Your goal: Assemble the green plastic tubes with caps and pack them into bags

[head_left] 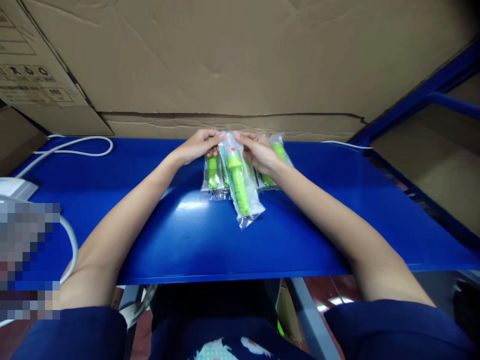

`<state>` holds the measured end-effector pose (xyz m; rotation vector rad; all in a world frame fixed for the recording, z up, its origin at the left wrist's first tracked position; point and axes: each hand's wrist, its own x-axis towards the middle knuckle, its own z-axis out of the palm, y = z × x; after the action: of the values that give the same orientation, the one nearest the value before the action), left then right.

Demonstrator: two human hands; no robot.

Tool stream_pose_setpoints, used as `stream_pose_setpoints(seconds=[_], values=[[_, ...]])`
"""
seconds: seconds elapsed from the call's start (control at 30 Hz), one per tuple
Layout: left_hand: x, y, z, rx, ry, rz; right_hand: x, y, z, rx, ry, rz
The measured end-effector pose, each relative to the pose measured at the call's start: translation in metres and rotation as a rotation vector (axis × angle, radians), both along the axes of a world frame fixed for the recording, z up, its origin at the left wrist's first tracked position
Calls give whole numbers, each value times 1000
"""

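We pinch one bagged green toy's [238,180] top.
Left hand [198,146] and right hand [258,151] grip its open end; other bagged toys [213,175] lie alongside, unsealed or not we cannot tell.

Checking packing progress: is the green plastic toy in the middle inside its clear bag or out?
Inside: the green plastic toy lies within the clear plastic bag.

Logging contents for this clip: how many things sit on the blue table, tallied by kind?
Clear bags with a green item inside: 3, namely the middle bag pinched by the left hand and right hand, the left bag and the right bag
White cables: 2
Total: 5
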<state>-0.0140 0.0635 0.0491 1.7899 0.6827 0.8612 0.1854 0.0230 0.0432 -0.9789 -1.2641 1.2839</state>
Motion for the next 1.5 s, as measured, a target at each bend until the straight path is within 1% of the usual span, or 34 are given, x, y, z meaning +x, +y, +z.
stream_pose_setpoints(seconds=[0.1, 0.2, 0.3, 0.37, 0.47, 0.57, 0.63, 0.7, 0.8, 0.87, 0.93, 1.07, 1.17, 1.3, 1.4, 1.47, 1.5], values=[[0, 4, -6, 17, -17, -7, 2, -3, 5, -53, -48, 131], [0, 5, -9, -4, -12, -18, 5, -3, 7, -98, -74, 189], [1, 2, -7, -57, 0, -38, 5, -3, 9, -99, -48, 232], [1, 1, -5, -69, 6, -48, 4, -4, 9, -69, -14, 236], [0, 3, -5, -70, 30, -51, 0, -5, 8, -19, 6, 196], [-1, 5, -6, -114, 53, -49, -2, -6, 6, 1, -35, 150], [-1, 5, -6, -132, 32, -59, -3, -6, 5, -4, -65, 136], [0, 3, -5, -132, -9, -69, -4, -7, 5, -35, -83, 150], [2, 0, -2, -136, -45, -71, -4, -8, 5, -84, -89, 209], [3, -2, -1, -129, -46, -71, -3, -8, 5, -83, -85, 233], [4, -3, -1, -115, -43, -75, -2, -7, 5, -49, -77, 237], [6, -4, -5, -100, -76, -64, -3, -6, 3, 47, -80, 193], [7, -2, -7, -87, -102, -38, -5, -6, 2, 129, -129, 141], [10, -1, -8, -69, -153, -7, -5, -8, 0, 270, -271, -18], [12, -3, -9, -84, -174, 6, -5, -10, -2, 376, -349, -94], [12, -4, -9, -85, -169, 8, -6, -12, -4, 400, -358, -110], [12, -4, -9, -84, -162, 7, -7, -13, -5, 382, -353, -103]])
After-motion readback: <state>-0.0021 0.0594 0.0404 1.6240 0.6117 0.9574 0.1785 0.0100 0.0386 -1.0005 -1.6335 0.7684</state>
